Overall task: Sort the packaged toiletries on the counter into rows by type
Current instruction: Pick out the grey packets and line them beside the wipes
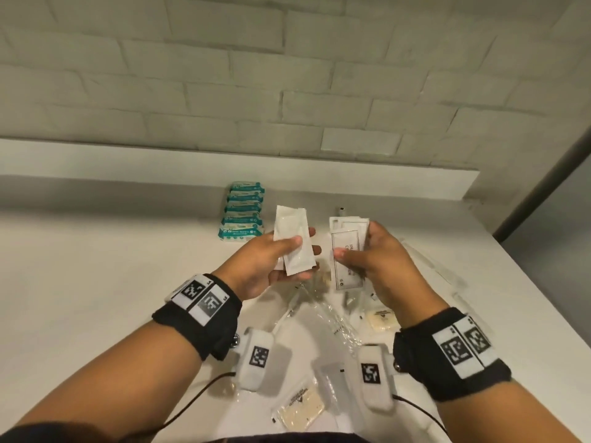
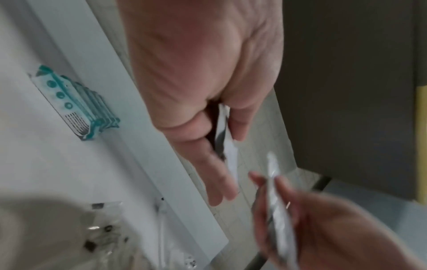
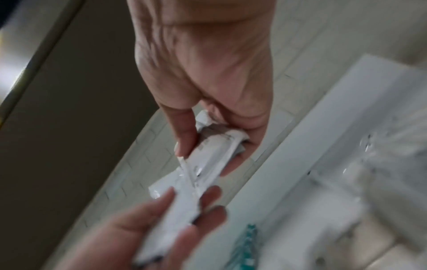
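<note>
While the fingers (image 1: 295, 243) of the left hand (image 1: 271, 263) pinched a small fan of plain white flat sachets (image 1: 292, 241) at the centre of the head view, thumb on top, the right hand (image 1: 372, 255) just beside it clenched a stack of white printed packets with a thin black border (image 1: 347, 254). Both bundles were held up off the white desk (image 1: 96, 282). Behind them, upper centre, a row of teal-and-white wipe packs (image 1: 242, 212) lay sorted near the wall. Low in the frame lay loose clear-wrapped items (image 1: 332, 318) and cream soap bars in clear wrap (image 1: 302, 406), unsorted. The sachets were slick and overlapping, so a loosened thumb could likely let one slide into the unsorted pile; two similar white types might also get mixed. On the top packet only "SH" was legible; the wipe lettering was too small to read.
</note>
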### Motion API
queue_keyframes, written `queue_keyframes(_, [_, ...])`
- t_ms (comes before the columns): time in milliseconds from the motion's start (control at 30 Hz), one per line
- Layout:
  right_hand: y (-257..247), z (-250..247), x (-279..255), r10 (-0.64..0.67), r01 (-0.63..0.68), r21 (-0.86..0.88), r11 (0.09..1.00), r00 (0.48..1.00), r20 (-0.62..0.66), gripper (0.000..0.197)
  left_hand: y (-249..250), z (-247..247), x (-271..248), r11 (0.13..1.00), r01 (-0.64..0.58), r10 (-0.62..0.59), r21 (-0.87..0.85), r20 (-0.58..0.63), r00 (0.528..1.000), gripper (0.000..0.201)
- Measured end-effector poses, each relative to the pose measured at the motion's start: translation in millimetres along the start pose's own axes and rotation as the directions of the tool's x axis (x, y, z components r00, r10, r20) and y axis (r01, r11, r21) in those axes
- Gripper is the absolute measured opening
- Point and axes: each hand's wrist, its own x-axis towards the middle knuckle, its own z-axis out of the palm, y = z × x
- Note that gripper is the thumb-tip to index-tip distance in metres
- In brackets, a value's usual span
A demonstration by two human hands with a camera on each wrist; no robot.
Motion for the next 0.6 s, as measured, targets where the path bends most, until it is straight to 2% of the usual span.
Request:
queue_keyframes(67, [-2,3,3,0.026,-0.033,0.192,0.981,0.999,0.037,0.041,-5,3,-1,0.994,-0.035,0.036,0.105,-0.006,0.999,0.030])
queue_keyframes(100, [-4,7,4,0.041,-0.057,0.228,0.972,0.997,0.072,0.040,-7,6,0,0.986,-0.053,0.054,0.161,-0.003,0.999,0.031])
queue_keyframes(167, [-6,13,3,0.036,-0.064,0.226,0.972,0.991,0.126,0.036,-9,10,2,0.973,-0.070,0.071,0.219,0.000,0.997,0.030])
queue_keyframes(233, [-10,13,3,-0.040,0.023,0.204,0.979,0.996,0.080,0.027,-7,12,1,0.981,-0.040,0.045,0.188,-0.024,0.999,0.035])
queue_keyframes(300, [-14,7,3,-0.245,0.244,0.085,0.966,0.970,-0.006,0.021,-4,9,2,0.994,0.016,-0.010,0.110,-0.056,0.998,0.054])
queue_keyframes(333, [-14,2,4,-0.371,0.371,-0.035,0.928,0.929,0.005,0.020,-2,8,3,0.998,0.035,-0.031,0.059,-0.061,0.998,0.058])
queue_keyframes(367, [-12,-3,6,-0.464,0.470,-0.168,0.866,0.882,0.076,0.020,1,7,4,0.999,0.036,-0.035,0.018,-0.064,0.997,0.054])
queue_keyframes(433, [0,-9,5,-0.505,0.568,-0.400,0.719,0.823,0.260,0.022,3,6,5,1.000,-0.002,0.000,-0.023,-0.088,0.996,0.035])
queue_keyframes(500, [18,-12,3,-0.515,0.610,-0.521,0.597,0.789,0.334,0.030,5,5,7,0.998,-0.056,0.053,-0.021,-0.130,0.990,0.022])
queue_keyframes(533, [25,-13,1,-0.513,0.596,-0.532,0.602,0.799,0.314,0.031,6,5,7,0.997,-0.078,0.074,-0.024,-0.149,0.986,0.019])
queue_keyframes(600, [26,-13,-5,-0.430,0.468,-0.502,0.727,0.881,0.198,0.030,6,5,8,0.993,-0.102,0.090,-0.052,-0.197,0.976,0.015])
